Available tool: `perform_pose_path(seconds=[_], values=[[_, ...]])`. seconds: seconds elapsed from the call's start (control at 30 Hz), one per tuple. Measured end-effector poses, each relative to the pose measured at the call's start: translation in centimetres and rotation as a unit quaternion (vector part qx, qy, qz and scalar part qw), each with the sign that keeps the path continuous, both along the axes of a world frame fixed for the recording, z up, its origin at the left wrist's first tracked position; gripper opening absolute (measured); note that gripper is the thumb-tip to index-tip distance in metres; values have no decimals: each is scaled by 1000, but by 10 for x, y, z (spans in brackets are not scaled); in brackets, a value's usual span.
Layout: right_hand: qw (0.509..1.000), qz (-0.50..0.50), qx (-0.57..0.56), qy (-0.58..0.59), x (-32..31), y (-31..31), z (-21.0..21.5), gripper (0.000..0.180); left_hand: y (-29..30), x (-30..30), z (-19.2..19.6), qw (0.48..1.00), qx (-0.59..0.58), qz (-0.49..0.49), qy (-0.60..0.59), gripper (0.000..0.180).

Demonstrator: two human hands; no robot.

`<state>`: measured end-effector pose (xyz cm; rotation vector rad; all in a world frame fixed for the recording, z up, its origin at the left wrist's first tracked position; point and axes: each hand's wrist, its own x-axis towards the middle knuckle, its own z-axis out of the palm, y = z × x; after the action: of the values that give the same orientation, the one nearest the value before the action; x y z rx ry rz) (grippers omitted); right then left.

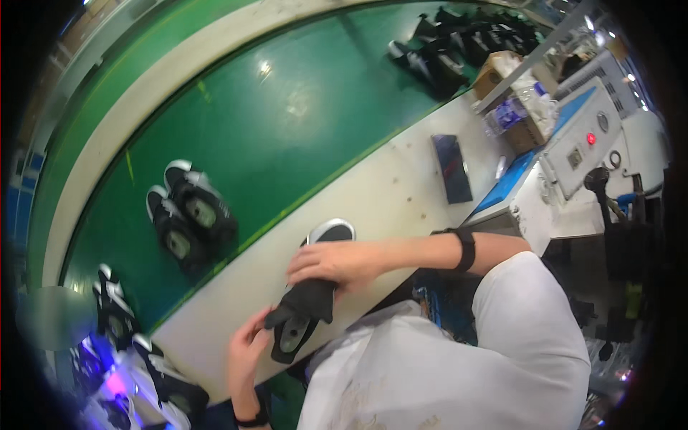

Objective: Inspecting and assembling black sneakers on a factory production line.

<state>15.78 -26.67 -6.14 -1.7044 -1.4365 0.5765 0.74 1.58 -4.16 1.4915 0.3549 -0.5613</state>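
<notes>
A black sneaker point(304, 304) with a white toe rim lies on the white ledge in front of me, its toe pointing away and a grey insole showing inside its opening. My right hand point(335, 264) lies across the upper just behind the toe, fingers curled over it. Beside the heel end, my left hand point(247, 345) has its fingertips closed on a dark flap at the sneaker's left side. Whether that flap is the tongue or part of the collar, I cannot tell. Black bands circle both wrists.
A pair of black-and-white sneakers point(188, 215) stands on the green belt point(287, 107). More sneakers point(161, 373) are at lower left, near a purple glow. Many shoes crowd the far right. A phone point(452, 168), a cardboard box point(527, 132) and a machine panel point(591, 147) are to the right.
</notes>
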Motion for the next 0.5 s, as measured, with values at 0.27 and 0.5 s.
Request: perform_pose_path(seconds=[0.27,0.5], values=[[992,-37,-51,113,-3,-15,42,69,-54,28,-5,897,275,-89,-333,30],[987,-49,-115,98,-6,-4,56,71,-33,60,8,878,347,-152,-294,15]])
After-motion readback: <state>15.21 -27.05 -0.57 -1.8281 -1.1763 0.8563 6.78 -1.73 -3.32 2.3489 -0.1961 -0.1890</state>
